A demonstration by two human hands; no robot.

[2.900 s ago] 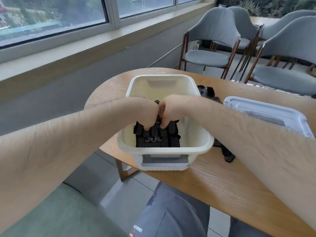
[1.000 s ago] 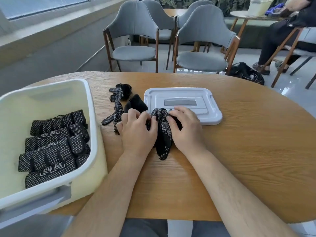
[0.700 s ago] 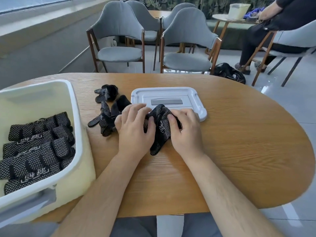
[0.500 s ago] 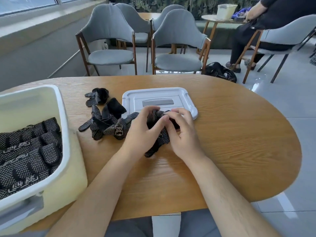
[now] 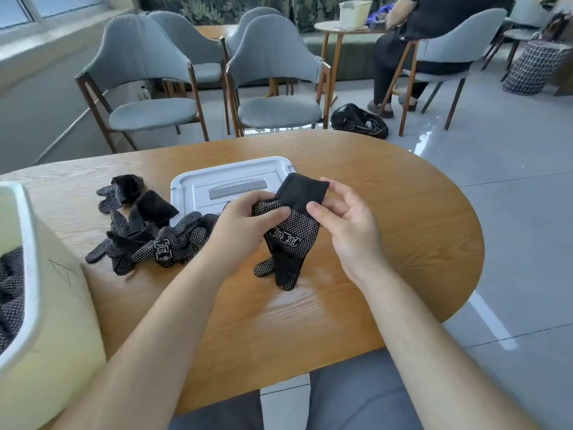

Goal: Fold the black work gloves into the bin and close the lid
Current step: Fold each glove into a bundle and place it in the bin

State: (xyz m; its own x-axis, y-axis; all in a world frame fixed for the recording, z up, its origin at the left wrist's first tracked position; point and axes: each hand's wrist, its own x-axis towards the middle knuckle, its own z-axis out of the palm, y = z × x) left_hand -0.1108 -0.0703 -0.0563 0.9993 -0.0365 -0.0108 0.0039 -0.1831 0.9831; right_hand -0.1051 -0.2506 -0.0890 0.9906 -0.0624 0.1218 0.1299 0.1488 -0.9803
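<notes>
A black work glove [image 5: 291,240] with white dots hangs over the wooden table [image 5: 387,231], cuff up and fingertips touching the wood. My left hand [image 5: 245,225] pinches its upper left edge. My right hand [image 5: 344,221] holds the cuff side between thumb and fingers. More black gloves [image 5: 148,231] lie in a loose heap to the left. The cream bin [image 5: 40,305] stands at the left edge with folded gloves [image 5: 11,293] inside. Its grey lid [image 5: 229,184] lies flat on the table behind my hands.
Several grey chairs [image 5: 273,79] stand beyond the table's far edge. A person in black sits at a small round table [image 5: 344,26] at the back right. A black bag [image 5: 359,121] lies on the floor. The table's right edge curves away near my right hand.
My hands left the bin and came to the loose gloves. They lifted one glove off the heap, and it now hangs opened out between both hands. The view swung right.
</notes>
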